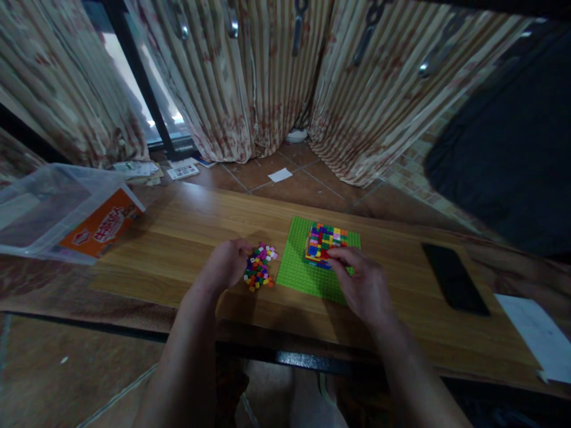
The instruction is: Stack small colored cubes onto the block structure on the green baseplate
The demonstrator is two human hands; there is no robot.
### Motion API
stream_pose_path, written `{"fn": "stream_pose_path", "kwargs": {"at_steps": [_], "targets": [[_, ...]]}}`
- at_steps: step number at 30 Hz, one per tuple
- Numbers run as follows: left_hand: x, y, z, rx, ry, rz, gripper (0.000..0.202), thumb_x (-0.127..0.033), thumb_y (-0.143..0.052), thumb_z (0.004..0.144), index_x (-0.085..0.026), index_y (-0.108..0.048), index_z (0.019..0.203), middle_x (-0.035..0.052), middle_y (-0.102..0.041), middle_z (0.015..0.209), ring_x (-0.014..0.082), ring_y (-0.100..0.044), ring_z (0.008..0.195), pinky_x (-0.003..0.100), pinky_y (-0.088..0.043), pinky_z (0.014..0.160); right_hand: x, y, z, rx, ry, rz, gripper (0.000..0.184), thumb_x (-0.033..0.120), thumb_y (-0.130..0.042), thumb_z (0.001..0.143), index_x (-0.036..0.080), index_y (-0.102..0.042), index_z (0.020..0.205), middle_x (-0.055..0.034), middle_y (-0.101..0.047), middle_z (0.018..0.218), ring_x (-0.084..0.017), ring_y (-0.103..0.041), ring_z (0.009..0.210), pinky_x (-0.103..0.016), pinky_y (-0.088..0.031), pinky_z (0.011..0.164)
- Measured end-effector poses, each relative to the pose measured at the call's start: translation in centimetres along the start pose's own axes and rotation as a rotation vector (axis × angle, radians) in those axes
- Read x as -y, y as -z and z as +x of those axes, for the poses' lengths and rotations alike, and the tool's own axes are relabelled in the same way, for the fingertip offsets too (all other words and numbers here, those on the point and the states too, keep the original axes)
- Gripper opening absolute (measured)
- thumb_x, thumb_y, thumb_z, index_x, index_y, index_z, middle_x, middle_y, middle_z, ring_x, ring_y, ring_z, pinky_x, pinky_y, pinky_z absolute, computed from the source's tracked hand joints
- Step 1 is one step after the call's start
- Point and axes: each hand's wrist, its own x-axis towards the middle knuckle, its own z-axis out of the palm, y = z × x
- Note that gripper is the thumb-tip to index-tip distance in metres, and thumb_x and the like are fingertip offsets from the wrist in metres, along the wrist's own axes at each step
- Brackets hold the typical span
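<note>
A block of many-coloured toy bricks (325,236), built up in layers, stands on a green studded baseplate (292,261). My right hand (366,285) is at its front right corner, thumb and forefinger pinched on a small red toy brick (325,254) at the top edge; whether that brick is joined to the block, I cannot tell. To the left of the baseplate lies a pile of tiny loose bricks (259,267) in mixed colours. Beside the pile's left edge is my left hand (227,261), fingers closed together; anything in them is hidden.
On the wooden table (187,232) a clear plastic box (53,208) with an orange label stands at far left. A black phone (455,278) and a white paper sheet (535,333) lie at right. Striped curtains (250,83) hang behind the table.
</note>
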Motion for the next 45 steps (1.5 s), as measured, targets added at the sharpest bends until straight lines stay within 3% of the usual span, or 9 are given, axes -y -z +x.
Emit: {"fn": "stream_pose_path", "kwargs": {"at_steps": [7,23,38,41,45], "targets": [[-0.1,-0.1,0.0,-0.008,0.017,-0.002,0.028,-0.01,-0.046,0.079,-0.015,-0.074,0.078,0.0045,-0.069,0.069,0.0181,-0.062,0.07,0.024,-0.043,0.066,-0.4,-0.2,0.3,-0.011,-0.013,-0.019,0.012,0.029,-0.061,0.091,0.024,-0.072,0.087,-0.0033,-0.075,0.089,-0.021,-0.07,0.078,-0.036,-0.055,0.077],[0.1,-0.1,-0.1,-0.001,-0.002,0.009,0.028,-0.012,-0.045,0.087,-0.015,-0.072,0.079,0.0052,-0.07,0.074,0.0159,-0.059,0.07,0.022,-0.04,0.064,-0.1,-0.2,0.2,-0.009,0.039,-0.006,0.018,0.028,-0.06,0.093,0.026,-0.073,0.081,-0.0031,-0.074,0.088,-0.021,-0.07,0.085,-0.035,-0.055,0.079],[0.3,-0.3,-0.1,-0.019,0.012,0.004,0.028,-0.013,-0.046,0.085,-0.015,-0.073,0.079,0.0046,-0.069,0.071,0.0164,-0.058,0.069,0.022,-0.04,0.062,-0.4,-0.8,0.3,-0.025,0.02,0.071,0.018,0.026,-0.063,0.091,0.024,-0.073,0.076,-0.0019,-0.074,0.083,-0.02,-0.07,0.081,-0.035,-0.055,0.078],[-0.1,0.0,-0.3,-0.004,0.008,0.009,0.029,-0.011,-0.045,0.085,-0.015,-0.072,0.078,0.0051,-0.068,0.07,0.0162,-0.058,0.067,0.022,-0.039,0.062,-0.3,-0.4,0.4,-0.122,0.018,0.123,0.013,0.027,-0.066,0.089,0.024,-0.075,0.08,-0.0017,-0.074,0.085,-0.019,-0.069,0.079,-0.033,-0.055,0.074],[-0.1,0.0,-0.3,0.011,0.022,-0.005,0.028,-0.011,-0.045,0.085,-0.013,-0.073,0.081,0.0054,-0.068,0.069,0.0163,-0.059,0.067,0.022,-0.04,0.062,0.1,0.5,0.6,-0.412,-0.022,0.168,0.006,0.027,-0.073,0.085,0.022,-0.075,0.082,-0.0008,-0.072,0.078,-0.017,-0.067,0.071,-0.03,-0.052,0.066]]}}
